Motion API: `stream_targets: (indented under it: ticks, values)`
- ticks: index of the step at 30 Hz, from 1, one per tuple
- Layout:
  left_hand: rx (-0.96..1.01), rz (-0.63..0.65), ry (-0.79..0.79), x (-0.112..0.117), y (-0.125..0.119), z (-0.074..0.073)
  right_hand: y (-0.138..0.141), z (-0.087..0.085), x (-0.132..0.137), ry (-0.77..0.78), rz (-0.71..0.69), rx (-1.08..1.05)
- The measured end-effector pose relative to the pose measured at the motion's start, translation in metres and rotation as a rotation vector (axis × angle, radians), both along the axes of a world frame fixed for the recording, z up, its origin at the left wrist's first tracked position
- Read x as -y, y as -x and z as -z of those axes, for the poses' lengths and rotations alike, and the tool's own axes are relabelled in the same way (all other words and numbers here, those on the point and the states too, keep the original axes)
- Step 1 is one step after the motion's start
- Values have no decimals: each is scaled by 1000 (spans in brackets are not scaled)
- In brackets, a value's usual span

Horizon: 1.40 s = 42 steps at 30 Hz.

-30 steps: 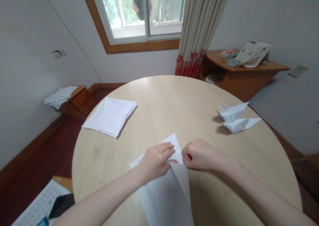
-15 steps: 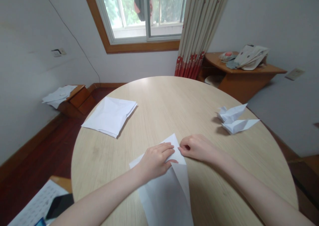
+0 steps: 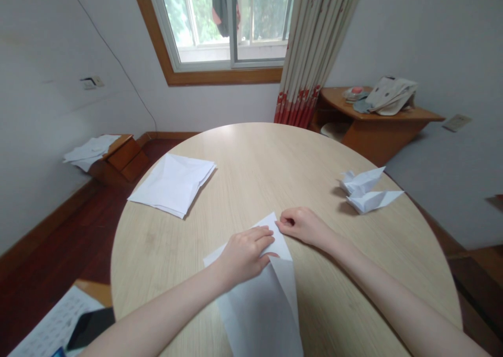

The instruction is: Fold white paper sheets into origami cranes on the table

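A white sheet of paper (image 3: 259,307), folded along its right side and near its far end, lies on the table in front of me. My left hand (image 3: 247,252) rests palm down on its upper part, fingers stretched out over the folded flap and thumb near the flap's lower edge. At the right edge close to the far tip, my right hand (image 3: 301,225) is curled, with thumb and forefinger closed on the paper's edge. Two folded paper birds (image 3: 365,189) stand at the right of the table. A stack of white paper squares (image 3: 173,184) lies at the left.
The round wooden table (image 3: 259,158) fills the middle of the view. At lower left a black phone (image 3: 89,326) sits on a printed sheet (image 3: 47,320). A corner desk (image 3: 387,131) with a cloth bag (image 3: 393,96) stands beyond, beside the curtain (image 3: 310,58).
My right hand has slid a little up the paper's right edge toward the far tip. My left hand stays in place, and the view has shifted slightly.
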<state>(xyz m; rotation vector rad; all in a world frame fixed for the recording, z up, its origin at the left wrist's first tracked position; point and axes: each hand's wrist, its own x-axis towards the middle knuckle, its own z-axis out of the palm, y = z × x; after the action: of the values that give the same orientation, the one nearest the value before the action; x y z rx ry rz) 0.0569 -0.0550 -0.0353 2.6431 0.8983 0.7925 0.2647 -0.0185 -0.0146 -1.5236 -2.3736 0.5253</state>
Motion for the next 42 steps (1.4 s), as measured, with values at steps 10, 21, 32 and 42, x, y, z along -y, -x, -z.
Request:
stream_targets:
  ticks: [10, 21, 32, 42]
  values:
    - [1, 7, 6, -1, 0, 1, 12, -3, -5, -2, 205, 62]
    - [9, 17, 6, -1, -1, 1, 18, 5, -6, -70, 317, 102]
    - [24, -71, 155, -2, 1, -6, 12, 10, 6, -166, 142, -108]
    - [-7, -109, 261, -3, 3, -15, 9, 10, 1, -179, -181, -256]
